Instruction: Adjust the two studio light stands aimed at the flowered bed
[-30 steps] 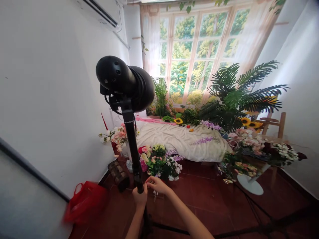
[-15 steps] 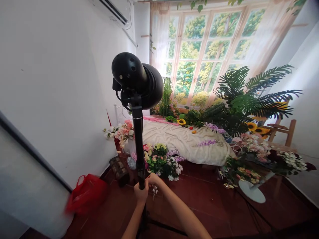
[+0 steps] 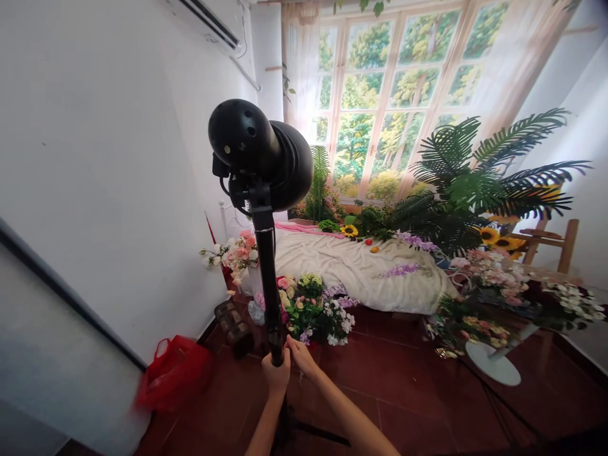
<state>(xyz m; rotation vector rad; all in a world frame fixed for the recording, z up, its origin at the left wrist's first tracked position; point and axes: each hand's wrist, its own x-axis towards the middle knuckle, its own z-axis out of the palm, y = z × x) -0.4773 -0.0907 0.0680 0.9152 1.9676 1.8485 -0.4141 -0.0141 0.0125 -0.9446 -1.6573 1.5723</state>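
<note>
A black studio lamp sits on top of a black stand pole that rises in front of me. My left hand is wrapped round the pole, low down. Just right of it, my right hand is at the pole's side with its fingers pinched together near a dark clamp part. What those fingers grip is too small to make out. Part of a stand leg shows below my hands.
A cream blanket covers a low bed beneath the window. Flowers stand behind the pole. A brown chest and a red bag lie on the left. Palm leaves, more flowers and a white round base are on the right.
My right hand has shifted slightly down and right, its fingers a little farther from the pole. My left hand still holds the pole. The view has moved slightly.
</note>
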